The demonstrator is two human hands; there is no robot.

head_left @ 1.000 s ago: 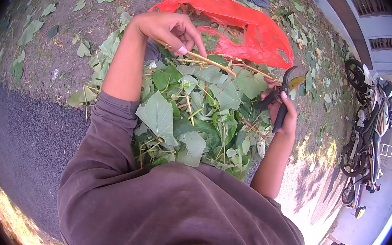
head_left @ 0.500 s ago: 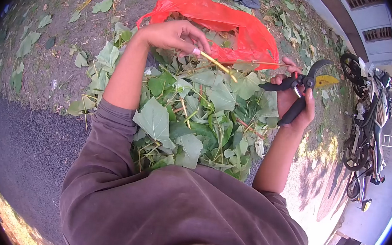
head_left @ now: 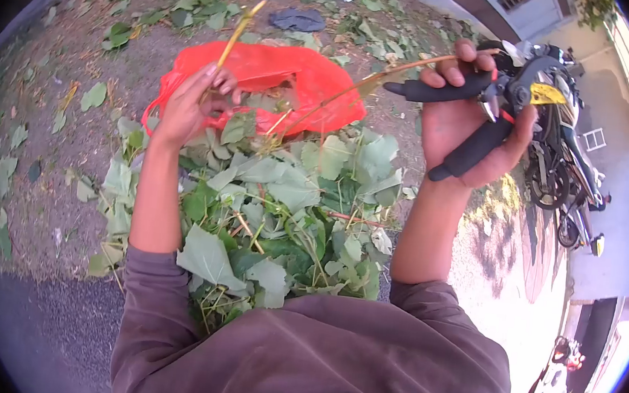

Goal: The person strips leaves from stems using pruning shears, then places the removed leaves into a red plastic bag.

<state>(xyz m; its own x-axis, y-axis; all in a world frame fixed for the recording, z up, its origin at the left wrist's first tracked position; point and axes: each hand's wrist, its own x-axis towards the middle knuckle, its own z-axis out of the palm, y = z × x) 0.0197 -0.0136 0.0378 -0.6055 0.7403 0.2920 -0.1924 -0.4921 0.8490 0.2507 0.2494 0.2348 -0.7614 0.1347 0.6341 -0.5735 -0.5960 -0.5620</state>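
My left hand (head_left: 191, 105) is closed around a short yellow-green stem (head_left: 237, 36) that points up and away from me. A finger of this hand has a pale wrap or tip, not clearly visible. In my right hand (head_left: 446, 130) are pruning shears (head_left: 483, 91) with black handles spread apart and a yellow part by the blades. The fingers of that hand also pinch a long thin brown twig (head_left: 371, 77), which slants down left toward the leaves. Below both hands lies a heap of cut leafy stems (head_left: 293, 187). The red plastic bag (head_left: 267, 59) lies behind the heap, its mouth open.
Fallen leaves (head_left: 93, 96) are scattered over bare soil. A dark crumpled cloth or bag (head_left: 297, 19) lies beyond the red bag. Parked motorcycles (head_left: 561, 152) stand at the right by a wall. Dark paving (head_left: 67, 324) is at the lower left.
My left hand has moved left and turned the stem from pointing right to pointing up. My right hand has risen closer to the camera with the shears and twig. The view has shifted.
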